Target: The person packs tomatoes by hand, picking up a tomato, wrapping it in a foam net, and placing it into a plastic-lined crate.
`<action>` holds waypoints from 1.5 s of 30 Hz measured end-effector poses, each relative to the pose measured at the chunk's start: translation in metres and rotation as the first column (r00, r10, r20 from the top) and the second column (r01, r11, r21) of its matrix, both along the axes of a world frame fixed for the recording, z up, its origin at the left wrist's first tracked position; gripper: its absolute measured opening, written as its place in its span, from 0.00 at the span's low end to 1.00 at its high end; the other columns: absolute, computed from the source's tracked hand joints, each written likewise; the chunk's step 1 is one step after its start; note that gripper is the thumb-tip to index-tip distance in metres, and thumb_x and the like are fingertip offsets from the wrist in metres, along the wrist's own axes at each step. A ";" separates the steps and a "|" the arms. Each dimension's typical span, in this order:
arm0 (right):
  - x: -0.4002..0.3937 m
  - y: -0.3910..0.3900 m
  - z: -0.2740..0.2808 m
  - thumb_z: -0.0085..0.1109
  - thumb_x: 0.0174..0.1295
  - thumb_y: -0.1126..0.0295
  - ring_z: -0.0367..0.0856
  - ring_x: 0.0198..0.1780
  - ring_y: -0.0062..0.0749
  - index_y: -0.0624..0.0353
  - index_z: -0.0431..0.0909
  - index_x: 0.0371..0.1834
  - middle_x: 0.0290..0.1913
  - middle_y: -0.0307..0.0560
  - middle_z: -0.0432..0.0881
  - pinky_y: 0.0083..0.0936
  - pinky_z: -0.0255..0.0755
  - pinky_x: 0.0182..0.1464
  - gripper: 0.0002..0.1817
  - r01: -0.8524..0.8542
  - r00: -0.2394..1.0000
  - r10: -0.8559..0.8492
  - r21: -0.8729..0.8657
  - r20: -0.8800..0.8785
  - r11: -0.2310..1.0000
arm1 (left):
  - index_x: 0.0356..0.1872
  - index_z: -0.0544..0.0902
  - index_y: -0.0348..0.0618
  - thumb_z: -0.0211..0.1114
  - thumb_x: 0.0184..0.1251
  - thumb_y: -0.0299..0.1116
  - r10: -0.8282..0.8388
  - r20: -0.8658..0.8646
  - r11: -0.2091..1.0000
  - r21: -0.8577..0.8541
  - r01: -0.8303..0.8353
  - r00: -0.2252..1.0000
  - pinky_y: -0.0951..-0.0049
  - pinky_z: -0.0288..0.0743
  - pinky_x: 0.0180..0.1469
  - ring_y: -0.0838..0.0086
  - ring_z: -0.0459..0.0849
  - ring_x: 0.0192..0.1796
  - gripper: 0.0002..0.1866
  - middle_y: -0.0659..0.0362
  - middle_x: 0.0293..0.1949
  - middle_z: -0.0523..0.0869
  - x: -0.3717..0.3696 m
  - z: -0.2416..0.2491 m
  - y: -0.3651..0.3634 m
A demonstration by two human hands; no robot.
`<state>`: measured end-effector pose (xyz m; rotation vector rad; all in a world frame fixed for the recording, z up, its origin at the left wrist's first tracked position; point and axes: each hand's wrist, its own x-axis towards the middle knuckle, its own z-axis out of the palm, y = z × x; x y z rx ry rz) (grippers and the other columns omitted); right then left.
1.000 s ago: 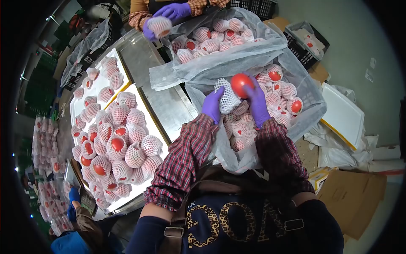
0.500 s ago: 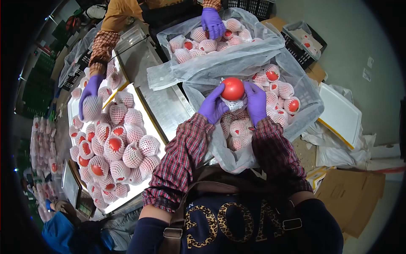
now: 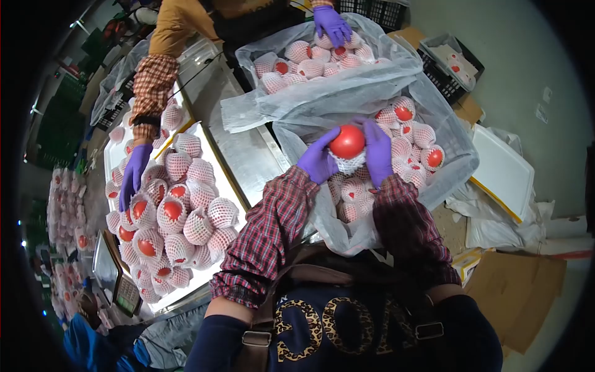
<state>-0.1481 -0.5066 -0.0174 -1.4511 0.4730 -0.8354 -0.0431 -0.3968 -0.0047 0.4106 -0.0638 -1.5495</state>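
Note:
A round red fruit (image 3: 347,142) sits with its lower part in a white foam net (image 3: 350,163), its top bare. My left hand (image 3: 319,156), in a purple glove, grips it from the left. On the other side my right hand (image 3: 376,150), gloved alike, has its fingers round the fruit and net. Both hands are over a crate lined with a translucent sheet (image 3: 455,149), which holds several netted red fruits (image 3: 435,157). Some of the fruits below are hidden by my hands and forearms.
Across from me a person's gloved hand (image 3: 333,26) rests on netted fruits in a second lined crate (image 3: 403,62); the other (image 3: 134,175) touches a pile on a white tray (image 3: 207,279). At right are a white lid (image 3: 505,170) and cardboard (image 3: 517,297).
The fruit between my hands has shifted slightly down and right. The co-worker's hand over the tray has moved down to the pile and no longer holds up a netted fruit.

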 end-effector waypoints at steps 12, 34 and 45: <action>-0.004 -0.005 0.021 0.45 0.63 0.68 0.75 0.47 0.31 0.66 0.67 0.53 0.48 0.48 0.75 0.25 0.70 0.50 0.18 -0.093 0.995 0.049 0.580 0.091 0.810 | 0.56 0.64 0.48 0.64 0.52 0.29 0.271 0.483 0.957 -0.040 -0.288 0.832 0.64 0.73 0.52 0.68 0.74 0.53 0.28 0.56 0.51 0.72 -0.006 -0.003 0.003; -0.017 0.021 -0.111 0.55 0.49 0.55 0.76 0.44 0.46 0.51 0.79 0.35 0.36 0.50 0.78 0.40 0.71 0.46 0.15 -0.921 0.230 -0.108 -0.252 -0.967 0.297 | 0.61 0.56 0.58 0.61 0.53 0.40 0.894 0.395 -0.298 0.171 -0.939 -0.212 0.54 0.73 0.45 0.59 0.69 0.55 0.34 0.56 0.57 0.67 0.413 -0.001 0.209; -0.025 0.012 -0.137 0.68 0.34 0.49 0.73 0.42 0.47 0.51 0.70 0.41 0.40 0.51 0.72 0.43 0.69 0.40 0.31 -0.906 0.207 -0.239 -0.278 -0.949 0.318 | 0.34 0.75 0.50 0.56 0.58 0.37 0.773 0.567 0.477 -0.222 -0.850 0.285 0.83 0.66 0.30 0.80 0.73 0.27 0.06 0.66 0.28 0.75 0.250 0.096 0.083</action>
